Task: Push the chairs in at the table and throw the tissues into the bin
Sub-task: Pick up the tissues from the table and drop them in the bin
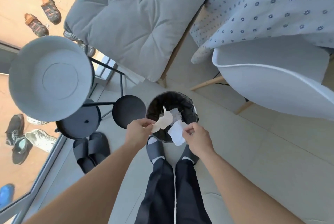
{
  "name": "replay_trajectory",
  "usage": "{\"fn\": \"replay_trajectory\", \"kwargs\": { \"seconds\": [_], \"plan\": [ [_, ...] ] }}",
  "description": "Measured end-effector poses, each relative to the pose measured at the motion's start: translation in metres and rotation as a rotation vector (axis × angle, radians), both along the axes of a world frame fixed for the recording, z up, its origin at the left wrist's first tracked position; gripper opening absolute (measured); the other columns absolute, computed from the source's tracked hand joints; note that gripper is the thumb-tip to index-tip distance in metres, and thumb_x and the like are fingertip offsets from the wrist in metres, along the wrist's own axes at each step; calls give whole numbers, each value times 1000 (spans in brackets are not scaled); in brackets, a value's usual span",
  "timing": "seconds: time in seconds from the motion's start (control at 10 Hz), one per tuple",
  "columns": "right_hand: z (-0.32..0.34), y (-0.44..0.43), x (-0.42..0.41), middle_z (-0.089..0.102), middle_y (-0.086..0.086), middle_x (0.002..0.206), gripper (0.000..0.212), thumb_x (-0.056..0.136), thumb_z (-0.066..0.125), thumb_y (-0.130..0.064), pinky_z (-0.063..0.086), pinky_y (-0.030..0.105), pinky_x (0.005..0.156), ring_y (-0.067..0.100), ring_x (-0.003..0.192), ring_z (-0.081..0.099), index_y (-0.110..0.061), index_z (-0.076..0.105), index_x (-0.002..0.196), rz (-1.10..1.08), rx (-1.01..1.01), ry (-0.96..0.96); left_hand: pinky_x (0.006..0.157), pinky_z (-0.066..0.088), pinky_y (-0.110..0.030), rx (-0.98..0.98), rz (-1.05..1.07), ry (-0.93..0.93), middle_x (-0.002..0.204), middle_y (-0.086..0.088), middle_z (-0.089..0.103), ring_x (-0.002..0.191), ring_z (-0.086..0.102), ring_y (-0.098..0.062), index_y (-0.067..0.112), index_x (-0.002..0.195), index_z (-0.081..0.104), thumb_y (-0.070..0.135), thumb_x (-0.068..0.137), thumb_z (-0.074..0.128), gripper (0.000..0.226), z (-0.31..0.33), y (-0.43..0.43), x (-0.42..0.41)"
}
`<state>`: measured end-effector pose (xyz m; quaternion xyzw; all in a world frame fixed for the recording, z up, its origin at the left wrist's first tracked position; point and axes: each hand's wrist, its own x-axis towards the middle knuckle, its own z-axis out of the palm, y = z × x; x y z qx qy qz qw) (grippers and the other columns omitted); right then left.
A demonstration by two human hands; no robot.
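A small round bin [189, 104] with a black liner stands on the floor right in front of my feet. My left hand [138, 130] pinches a crumpled beige tissue [163, 121] over the bin's near rim. My right hand [196, 137] pinches a white tissue [177, 133] that hangs over the same rim. More white paper [176, 116] lies inside the bin. A white shell chair [271, 86] sits at the right, its seat partly under the table's flower-patterned cloth [271, 6]. A chair with a grey cushion [137, 22] stands beyond the bin.
A black tiered side table [79, 124] carries a grey round tray [50, 79] at the left. Dark slippers [91, 149] lie on the floor beside it. Several shoes [19, 138] rest outside a glass door at far left. Pale floor stretches to the right of my legs.
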<state>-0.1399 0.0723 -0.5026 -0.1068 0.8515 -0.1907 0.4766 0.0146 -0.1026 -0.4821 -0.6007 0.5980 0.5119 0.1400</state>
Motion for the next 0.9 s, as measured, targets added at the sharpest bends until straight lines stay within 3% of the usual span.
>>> {"fn": "replay_trajectory", "kwargs": {
  "seconds": [0.1, 0.2, 0.3, 0.4, 0.7, 0.9],
  "plan": [
    [-21, 0, 4, 72, -15, 88, 4, 90, 67, -29, 58, 35, 76, 7, 84, 68, -33, 67, 89, -17, -27, 6, 71, 66, -42, -3, -16, 3, 84, 3, 80, 77, 77, -26, 29, 95, 83, 15, 95, 63, 25, -21, 2, 1],
    [-37, -2, 7, 74, -16, 88, 6, 92, 65, -28, 55, 29, 73, 5, 85, 69, -33, 69, 91, -47, -50, 2, 70, 67, -38, 9, -22, 11, 88, 6, 79, 80, 78, -21, 30, 101, 82, 17, 96, 62, 24, -36, 5, 0],
    [-45, -2, 9, 75, -14, 96, 9, 95, 62, -30, 58, 29, 75, 9, 91, 72, -33, 69, 99, -58, -67, -22, 82, 65, -42, 53, -48, 26, 94, 3, 79, 84, 78, -19, 25, 119, 77, 19, 97, 65, 26, -45, 8, 0],
    [-45, -1, 11, 75, -14, 102, 8, 98, 62, -33, 62, 38, 81, 13, 90, 73, -32, 68, 102, -82, -81, -42, 82, 66, -43, 75, -74, 23, 100, 0, 78, 87, 78, -22, 20, 128, 72, 19, 99, 66, 29, -46, 8, 1],
    [-10, 11, 8, 74, -17, 97, 7, 96, 61, -36, 59, 33, 80, 10, 89, 72, -38, 68, 96, -85, -91, -20, 72, 67, -35, 49, -148, 10, 101, 4, 77, 81, 78, -14, 21, 112, 75, 21, 99, 65, 17, -19, 8, 13],
    [71, 26, 8, 74, -18, 96, 9, 95, 61, -37, 63, 38, 81, 4, 78, 75, -39, 69, 91, -185, -127, -14, 62, 61, -28, 86, -178, 22, 98, 1, 77, 80, 77, -22, 20, 107, 74, 16, 99, 61, 16, 49, 18, 34]
  ]
}}
